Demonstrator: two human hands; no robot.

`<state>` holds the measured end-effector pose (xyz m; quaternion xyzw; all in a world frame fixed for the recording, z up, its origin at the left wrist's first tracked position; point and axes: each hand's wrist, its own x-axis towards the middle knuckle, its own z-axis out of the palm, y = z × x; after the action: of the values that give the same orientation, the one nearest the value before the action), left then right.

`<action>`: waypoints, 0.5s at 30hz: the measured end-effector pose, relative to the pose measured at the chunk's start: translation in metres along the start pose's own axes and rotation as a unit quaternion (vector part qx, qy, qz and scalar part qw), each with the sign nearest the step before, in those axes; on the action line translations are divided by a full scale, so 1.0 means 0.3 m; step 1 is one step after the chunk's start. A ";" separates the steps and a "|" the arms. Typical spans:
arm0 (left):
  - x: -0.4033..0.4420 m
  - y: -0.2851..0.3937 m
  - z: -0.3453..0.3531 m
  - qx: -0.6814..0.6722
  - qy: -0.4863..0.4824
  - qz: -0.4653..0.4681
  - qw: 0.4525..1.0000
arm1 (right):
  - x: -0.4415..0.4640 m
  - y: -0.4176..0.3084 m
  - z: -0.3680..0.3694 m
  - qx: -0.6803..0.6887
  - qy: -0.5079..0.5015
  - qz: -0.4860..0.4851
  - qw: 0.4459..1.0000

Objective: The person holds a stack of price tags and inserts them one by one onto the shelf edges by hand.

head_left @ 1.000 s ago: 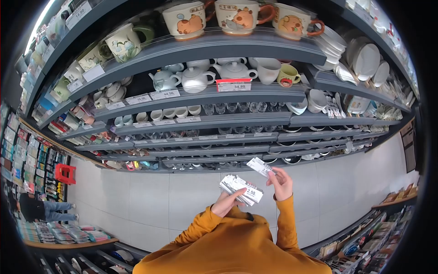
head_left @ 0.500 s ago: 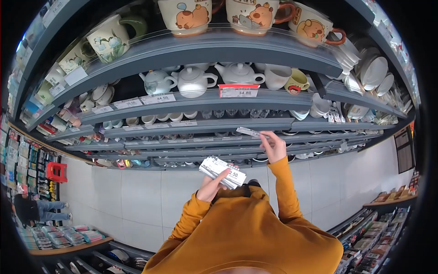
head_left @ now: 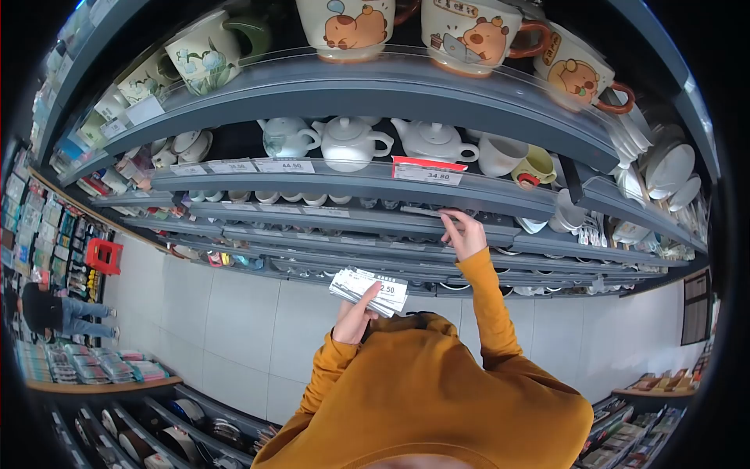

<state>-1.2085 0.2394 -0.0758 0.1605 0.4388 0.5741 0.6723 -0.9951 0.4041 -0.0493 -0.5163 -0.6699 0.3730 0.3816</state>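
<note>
A fanned stack of white price tags [head_left: 366, 290] lies in my left hand [head_left: 356, 319], the thumb pressed across the top one. My right hand [head_left: 466, 235] is raised farther forward, with thumb and fingers pinching the end of a single price tag [head_left: 420, 211]. That tag is seen nearly edge-on by the front of a lower shelf; whether it touches the rail I cannot tell. Just above it, a red-topped 34.80 tag [head_left: 428, 171] hangs on the shelf edge below a white teapot [head_left: 432, 144]. Another white teapot [head_left: 347, 142] stands to its left.
Capybara mugs [head_left: 348, 30] and a floral mug [head_left: 205, 55] line the top shelf [head_left: 336, 102]. Plates [head_left: 669, 167] stand at the right. A red stool [head_left: 103, 255] and a person in jeans [head_left: 62, 309] are at the left. Shelving [head_left: 148, 422] also stands behind me.
My right hand has moved slightly up toward the shelf, and its tag has turned nearly edge-on. The stack in my left hand has shifted slightly left as the view changed.
</note>
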 end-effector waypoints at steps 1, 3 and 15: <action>0.001 0.002 0.011 -0.003 0.004 0.000 1.000 | 0.005 0.005 0.002 -0.016 -0.009 -0.003 1.000; 0.005 0.002 0.030 -0.007 0.009 -0.001 1.000 | 0.014 0.009 -0.002 -0.016 -0.027 -0.008 0.999; 0.049 -0.035 0.090 -0.029 0.024 -0.021 0.999 | 0.036 0.056 -0.030 -0.070 -0.054 -0.050 0.995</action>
<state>-1.1817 0.2576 -0.0740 0.1178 0.4410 0.5760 0.6781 -0.9819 0.4189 -0.0591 -0.4871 -0.7385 0.3331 0.3262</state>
